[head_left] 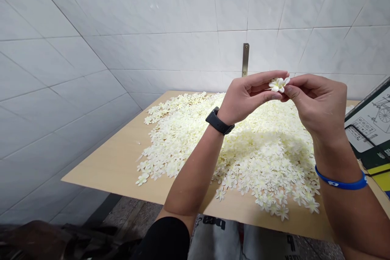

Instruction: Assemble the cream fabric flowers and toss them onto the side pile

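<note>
Left hand (pixel 246 97) and right hand (pixel 319 103) are raised close together over a pale wooden desk (pixel 103 166) and a wide heap of small white flowers (pixel 258 158) on it. A printed board (pixel 371 118) stands at the desk's right edge. A black watch (pixel 219 121) circles the left wrist, a blue band (pixel 341 180) the right. Both hands' fingertips pinch one white flower (pixel 278 84), held above the heap.

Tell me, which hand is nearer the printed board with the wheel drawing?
Right. The right hand is just left of the printed board. The left hand is farther left, beyond the right hand.
</note>
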The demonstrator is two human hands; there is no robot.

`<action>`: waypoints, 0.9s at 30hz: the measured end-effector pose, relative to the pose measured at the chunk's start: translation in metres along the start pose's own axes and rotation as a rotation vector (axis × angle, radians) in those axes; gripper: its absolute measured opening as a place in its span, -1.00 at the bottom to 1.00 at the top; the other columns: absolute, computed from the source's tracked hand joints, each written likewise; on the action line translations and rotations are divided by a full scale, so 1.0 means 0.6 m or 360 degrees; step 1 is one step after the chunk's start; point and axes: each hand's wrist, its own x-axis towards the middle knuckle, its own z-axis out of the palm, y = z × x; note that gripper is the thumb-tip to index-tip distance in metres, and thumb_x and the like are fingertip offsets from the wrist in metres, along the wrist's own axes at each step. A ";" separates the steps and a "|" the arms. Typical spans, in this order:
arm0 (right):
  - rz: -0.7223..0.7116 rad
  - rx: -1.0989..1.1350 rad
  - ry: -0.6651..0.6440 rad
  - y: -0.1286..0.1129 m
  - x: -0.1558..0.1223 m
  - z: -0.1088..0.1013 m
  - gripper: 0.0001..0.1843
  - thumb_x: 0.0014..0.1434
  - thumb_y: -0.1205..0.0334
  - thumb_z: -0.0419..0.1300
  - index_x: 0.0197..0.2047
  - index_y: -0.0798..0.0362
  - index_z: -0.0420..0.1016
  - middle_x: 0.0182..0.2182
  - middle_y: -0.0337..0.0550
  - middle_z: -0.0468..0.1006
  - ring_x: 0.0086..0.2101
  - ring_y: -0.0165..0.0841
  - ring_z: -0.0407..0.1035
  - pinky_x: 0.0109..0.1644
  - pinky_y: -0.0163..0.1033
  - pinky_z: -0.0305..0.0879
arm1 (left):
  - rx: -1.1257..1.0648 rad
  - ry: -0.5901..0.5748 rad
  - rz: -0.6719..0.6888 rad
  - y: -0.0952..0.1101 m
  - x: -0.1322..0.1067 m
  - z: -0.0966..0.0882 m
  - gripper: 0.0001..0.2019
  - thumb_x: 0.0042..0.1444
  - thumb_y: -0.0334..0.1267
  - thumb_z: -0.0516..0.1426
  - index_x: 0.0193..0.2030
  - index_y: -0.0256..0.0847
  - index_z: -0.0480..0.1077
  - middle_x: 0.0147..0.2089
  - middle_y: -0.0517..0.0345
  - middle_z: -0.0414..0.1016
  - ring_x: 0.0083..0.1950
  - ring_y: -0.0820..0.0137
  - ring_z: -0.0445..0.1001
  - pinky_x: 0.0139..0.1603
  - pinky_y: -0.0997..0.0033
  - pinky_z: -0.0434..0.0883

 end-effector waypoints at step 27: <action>-0.0010 -0.0076 0.0018 0.015 -0.003 0.004 -0.90 0.18 0.26 0.37 -0.39 -0.06 0.65 -0.48 -0.26 0.61 -0.43 -0.32 0.53 -0.33 -0.15 0.56 | 0.0025 -0.0101 -0.0118 -0.005 -0.003 -0.006 -0.52 0.22 0.14 0.25 0.20 0.03 0.52 0.16 0.18 0.62 0.14 0.17 0.63 0.18 0.02 0.66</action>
